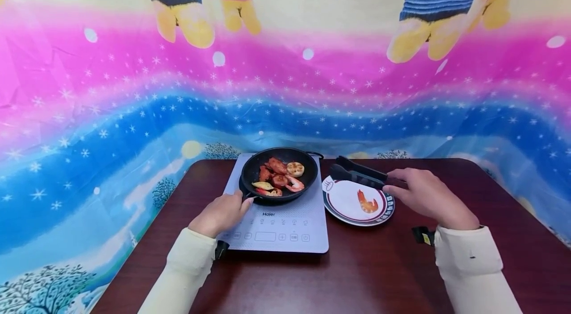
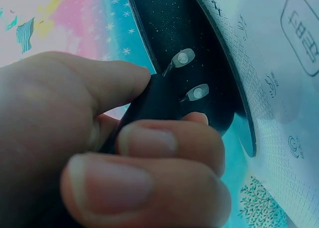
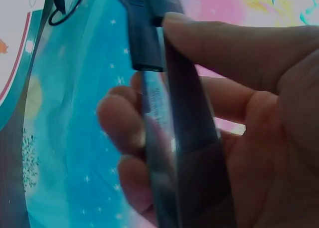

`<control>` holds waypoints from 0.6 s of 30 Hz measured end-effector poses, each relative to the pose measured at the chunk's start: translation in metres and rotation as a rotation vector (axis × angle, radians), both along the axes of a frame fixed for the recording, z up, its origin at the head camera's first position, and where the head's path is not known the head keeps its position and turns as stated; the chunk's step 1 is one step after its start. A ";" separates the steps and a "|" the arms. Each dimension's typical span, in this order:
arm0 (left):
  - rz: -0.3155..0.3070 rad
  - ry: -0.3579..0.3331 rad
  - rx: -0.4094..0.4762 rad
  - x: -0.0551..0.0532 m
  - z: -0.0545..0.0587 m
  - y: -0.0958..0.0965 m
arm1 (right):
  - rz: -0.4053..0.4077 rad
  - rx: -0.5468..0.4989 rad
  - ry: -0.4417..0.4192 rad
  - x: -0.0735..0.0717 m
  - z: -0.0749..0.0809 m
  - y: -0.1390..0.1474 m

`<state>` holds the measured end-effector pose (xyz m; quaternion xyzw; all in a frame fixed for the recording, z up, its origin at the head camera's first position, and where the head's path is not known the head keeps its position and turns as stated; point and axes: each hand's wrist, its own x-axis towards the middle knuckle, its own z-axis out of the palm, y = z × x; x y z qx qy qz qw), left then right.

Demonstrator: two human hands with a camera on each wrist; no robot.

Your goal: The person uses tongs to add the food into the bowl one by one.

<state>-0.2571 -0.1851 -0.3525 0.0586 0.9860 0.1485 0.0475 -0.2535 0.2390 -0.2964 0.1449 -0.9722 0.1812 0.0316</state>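
Observation:
My left hand [image 1: 223, 215] grips the handle [image 2: 149, 101] of a black frying pan [image 1: 310, 165], its fingers curled round it. The pan stands on a white induction cooker [image 1: 272, 229]. In it lie reddish-brown pieces [image 1: 276, 164], a browned round slice [image 1: 295, 169], a shrimp [image 1: 294, 184] and a yellowish piece [image 1: 263, 185]. My right hand [image 1: 424, 195] holds black-tipped tongs [image 1: 357, 174], thumb on one arm and fingers round the other, in the right wrist view. The tongs' tips hang over the far edge of a white plate [image 1: 341, 196]. A cooked shrimp [image 1: 368, 202] lies on that plate.
The plate sits just right of the cooker on a dark red-brown table [image 1: 366, 264]. Behind the table hangs a printed cloth [image 1: 285, 76] with bears and snowflakes. A thin black loop [image 1: 315, 154] sticks out at the pan's far right.

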 end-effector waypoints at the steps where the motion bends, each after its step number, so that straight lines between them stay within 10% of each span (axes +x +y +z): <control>1: -0.002 0.001 0.000 0.000 0.000 0.000 | -0.001 0.014 -0.012 -0.001 0.000 0.002; 18: -0.020 0.017 -0.016 0.000 0.001 0.000 | -0.074 0.071 -0.265 -0.008 -0.010 0.034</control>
